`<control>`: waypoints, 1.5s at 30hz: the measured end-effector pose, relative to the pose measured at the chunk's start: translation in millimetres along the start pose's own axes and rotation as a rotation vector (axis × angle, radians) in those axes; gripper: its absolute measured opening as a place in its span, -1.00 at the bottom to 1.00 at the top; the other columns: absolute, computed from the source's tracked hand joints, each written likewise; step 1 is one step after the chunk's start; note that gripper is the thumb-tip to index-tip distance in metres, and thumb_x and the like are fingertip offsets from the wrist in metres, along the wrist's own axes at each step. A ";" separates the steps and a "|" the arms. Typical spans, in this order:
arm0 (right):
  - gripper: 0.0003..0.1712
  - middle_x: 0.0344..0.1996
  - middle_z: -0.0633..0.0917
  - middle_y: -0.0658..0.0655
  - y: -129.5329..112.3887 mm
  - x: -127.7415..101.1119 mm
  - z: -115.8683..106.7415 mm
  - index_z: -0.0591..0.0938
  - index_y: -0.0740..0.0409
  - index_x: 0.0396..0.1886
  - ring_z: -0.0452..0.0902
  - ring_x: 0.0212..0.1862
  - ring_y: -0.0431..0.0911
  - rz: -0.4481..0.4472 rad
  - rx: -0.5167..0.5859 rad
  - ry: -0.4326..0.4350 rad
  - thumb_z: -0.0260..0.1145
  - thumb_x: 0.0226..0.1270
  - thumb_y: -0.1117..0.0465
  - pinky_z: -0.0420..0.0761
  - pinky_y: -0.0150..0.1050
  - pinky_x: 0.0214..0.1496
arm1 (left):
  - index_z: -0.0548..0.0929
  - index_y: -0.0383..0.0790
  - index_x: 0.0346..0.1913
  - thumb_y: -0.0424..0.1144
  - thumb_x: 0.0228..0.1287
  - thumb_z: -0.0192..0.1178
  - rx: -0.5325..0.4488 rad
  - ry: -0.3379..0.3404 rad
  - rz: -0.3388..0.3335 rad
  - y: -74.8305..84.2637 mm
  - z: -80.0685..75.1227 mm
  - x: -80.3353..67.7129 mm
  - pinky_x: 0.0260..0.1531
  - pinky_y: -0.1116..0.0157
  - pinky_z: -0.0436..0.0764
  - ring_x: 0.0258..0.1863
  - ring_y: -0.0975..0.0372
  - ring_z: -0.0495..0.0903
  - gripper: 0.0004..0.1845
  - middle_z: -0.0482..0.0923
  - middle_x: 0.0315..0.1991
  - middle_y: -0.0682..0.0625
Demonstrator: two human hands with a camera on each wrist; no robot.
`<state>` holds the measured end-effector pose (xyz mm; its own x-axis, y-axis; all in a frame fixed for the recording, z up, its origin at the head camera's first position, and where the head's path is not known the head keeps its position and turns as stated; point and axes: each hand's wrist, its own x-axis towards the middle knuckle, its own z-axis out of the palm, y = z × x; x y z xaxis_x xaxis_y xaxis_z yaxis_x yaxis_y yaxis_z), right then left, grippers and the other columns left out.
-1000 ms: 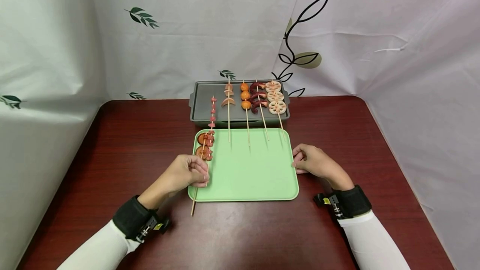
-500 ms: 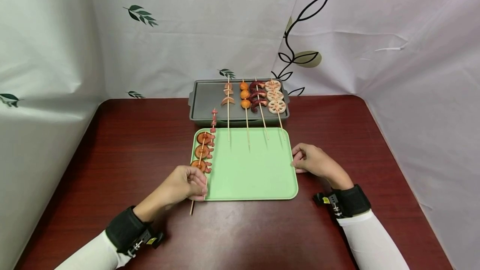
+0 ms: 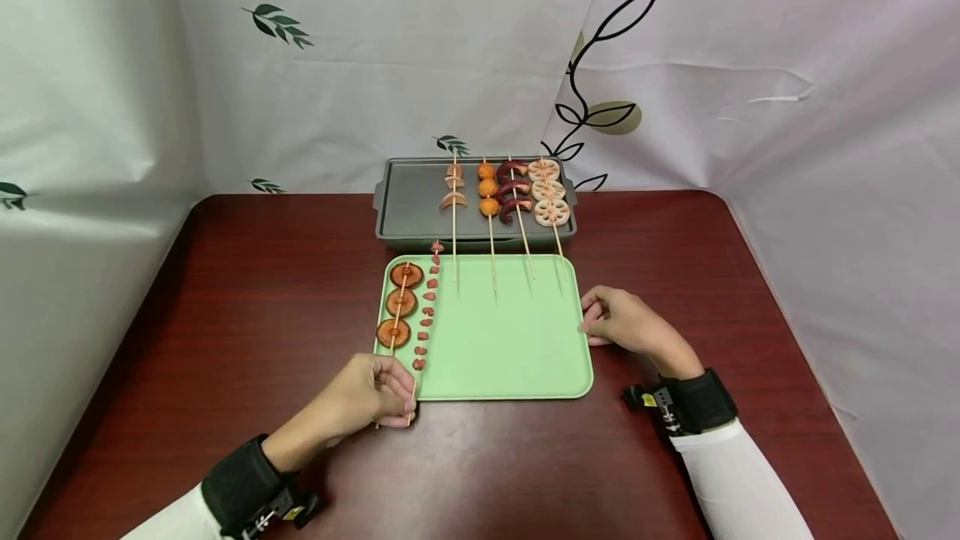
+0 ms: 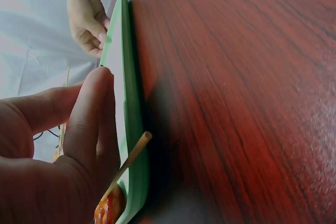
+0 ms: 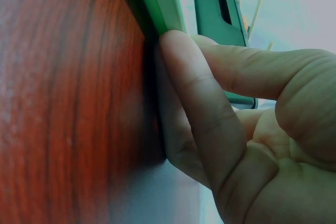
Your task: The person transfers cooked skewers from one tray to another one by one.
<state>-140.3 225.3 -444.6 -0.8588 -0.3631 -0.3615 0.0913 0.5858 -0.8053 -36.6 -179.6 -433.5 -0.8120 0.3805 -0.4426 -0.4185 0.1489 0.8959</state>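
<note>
My left hand pinches the lower stick of a skewer of small red meat pieces at the front left corner of the green tray. The skewer lies along or just over the tray; its tip reaches the far rim. To its left, a skewer of brown mushroom slices is on the tray, its stick partly hidden behind my left hand. In the left wrist view, a stick end sticks out past the tray's rim. My right hand pinches the tray's right edge, thumb and fingertips on the rim.
Behind the tray stands a dark grey grill pan. Across it lie skewers of pale crescent pieces, orange balls, purple tentacles and lotus root slices, their sticks reaching over the tray. A pale cloth wall rises behind the table.
My left hand has drawn the meat skewer toward me, off the pan's front edge and clear of the mushroom slices it had overlapped. The right hand has stayed at the tray's edge.
</note>
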 end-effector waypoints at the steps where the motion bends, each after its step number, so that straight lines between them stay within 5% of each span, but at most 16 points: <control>1: -0.64 -0.24 0.64 0.25 -0.2 -0.3 -0.2 0.51 0.45 0.11 0.68 -0.29 -0.07 0.000 -0.002 0.000 0.34 0.42 0.35 0.82 -0.24 -0.22 | 0.54 -0.70 -0.14 -0.65 0.17 0.28 0.000 0.000 0.000 0.0 0.5 -0.4 -0.27 0.21 0.84 -0.40 0.16 0.75 -0.78 0.62 -0.40 -0.14; 25: -0.63 -0.23 0.61 0.24 1.5 0.5 -0.9 0.49 0.45 0.14 0.68 -0.28 -0.08 0.007 0.001 -0.015 0.31 0.45 0.35 0.81 -0.26 -0.19 | 0.44 -0.59 -0.05 -0.70 0.08 0.28 0.063 0.099 -0.012 -0.5 8.3 -1.9 -0.34 0.17 0.85 -0.44 0.12 0.75 -0.64 0.61 -0.37 -0.23; 36: -0.62 -0.22 0.62 0.25 0.9 0.9 -0.9 0.49 0.46 0.15 0.68 -0.27 -0.08 0.001 0.005 -0.016 0.33 0.44 0.36 0.81 -0.27 -0.21 | 0.56 -0.43 -0.30 -0.62 0.04 0.42 0.292 0.124 0.056 2.0 11.0 -0.9 -0.51 0.22 0.81 -0.59 0.18 0.71 -0.76 0.56 -0.47 -0.13; 45: -0.63 -0.23 0.62 0.26 0.1 0.9 -0.8 0.49 0.47 0.15 0.68 -0.26 -0.08 0.001 0.017 -0.019 0.31 0.44 0.37 0.82 -0.28 -0.19 | 0.55 -0.33 -0.38 -0.66 0.03 0.32 0.503 0.179 0.127 1.9 17.5 3.2 -0.64 0.36 0.73 -0.65 0.25 0.65 -0.78 0.52 -0.57 -0.04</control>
<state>-141.4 225.6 -444.7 -0.8490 -0.3762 -0.3710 0.1007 0.5740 -0.8126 -32.9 -162.0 -432.6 -0.9182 0.2696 -0.2902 -0.1020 0.5469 0.8309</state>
